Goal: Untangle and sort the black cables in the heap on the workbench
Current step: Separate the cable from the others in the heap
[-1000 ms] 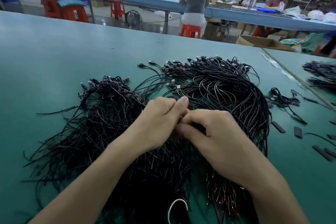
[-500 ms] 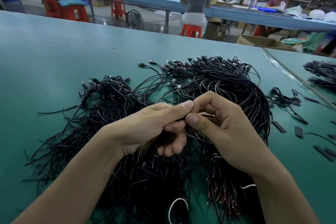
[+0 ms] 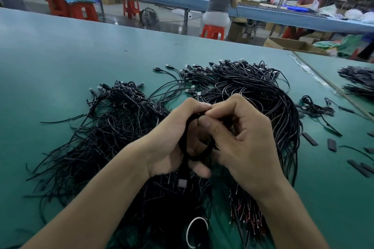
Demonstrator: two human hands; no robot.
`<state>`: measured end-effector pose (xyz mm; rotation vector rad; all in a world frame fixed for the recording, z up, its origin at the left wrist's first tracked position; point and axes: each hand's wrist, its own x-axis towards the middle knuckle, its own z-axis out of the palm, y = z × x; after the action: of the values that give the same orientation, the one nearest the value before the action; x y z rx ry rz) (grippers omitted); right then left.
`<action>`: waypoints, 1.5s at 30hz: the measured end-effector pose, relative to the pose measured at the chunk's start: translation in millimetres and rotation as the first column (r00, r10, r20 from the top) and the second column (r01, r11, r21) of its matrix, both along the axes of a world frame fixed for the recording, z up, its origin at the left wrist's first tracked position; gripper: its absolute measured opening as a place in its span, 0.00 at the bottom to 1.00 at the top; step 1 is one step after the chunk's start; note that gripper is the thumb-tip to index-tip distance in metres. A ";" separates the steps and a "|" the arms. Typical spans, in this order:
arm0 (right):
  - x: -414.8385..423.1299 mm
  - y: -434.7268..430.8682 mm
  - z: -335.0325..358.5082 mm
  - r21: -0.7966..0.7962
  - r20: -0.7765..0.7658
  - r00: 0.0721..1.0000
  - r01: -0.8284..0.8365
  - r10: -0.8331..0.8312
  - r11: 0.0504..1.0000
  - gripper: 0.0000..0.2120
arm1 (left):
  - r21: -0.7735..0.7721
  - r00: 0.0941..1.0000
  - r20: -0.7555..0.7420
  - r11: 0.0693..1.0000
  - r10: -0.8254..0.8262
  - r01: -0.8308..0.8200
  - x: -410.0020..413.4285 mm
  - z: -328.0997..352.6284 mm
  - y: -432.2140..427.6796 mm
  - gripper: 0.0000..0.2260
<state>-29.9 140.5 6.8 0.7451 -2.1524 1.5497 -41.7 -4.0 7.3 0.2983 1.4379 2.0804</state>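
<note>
A big heap of thin black cables (image 3: 253, 95) with plug ends covers the middle of the green workbench (image 3: 60, 62). A looser tangle of black cables (image 3: 113, 127) spreads to the left. Above the heap, my left hand (image 3: 172, 147) grips a bunch of black cables (image 3: 187, 147) that loops down through its palm. My right hand (image 3: 242, 143) meets it fingertip to fingertip, pinching the same bunch at the top. Bare red wire ends (image 3: 247, 216) show under my right forearm.
A white ring (image 3: 197, 232) lies in the cables near the front edge. Short black sleeves (image 3: 309, 138) and a small coiled cable (image 3: 315, 107) lie to the right. Another cable pile (image 3: 358, 81) sits on the adjoining bench. People work at a far bench.
Both hands have risen off the heap. My left hand has turned palm up and now holds a looped bunch of cables, with my right hand pinching at its top.
</note>
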 end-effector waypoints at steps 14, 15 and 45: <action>-7.9 3.1 -16.2 0.463 0.369 0.914 -0.022 -0.170 0.886 0.10 | -0.209 0.799 -0.225 0.773 0.558 -0.599 -20.6 -15.6 -18.6 0.28; -4.9 -0.2 -17.1 0.530 0.393 0.909 -0.099 -0.141 0.842 0.11 | -0.172 0.771 -0.232 0.756 0.593 -0.632 -20.8 -16.4 -19.9 0.28; -4.5 8.8 0.2 0.037 0.174 0.983 0.059 -0.065 0.998 0.08 | -0.135 0.825 -0.462 0.893 0.326 -0.429 -6.4 -12.6 1.8 0.14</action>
<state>-34.4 149.4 7.0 0.5636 -2.3080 1.6053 -48.1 -2.2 -5.4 0.4217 2.1438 2.2094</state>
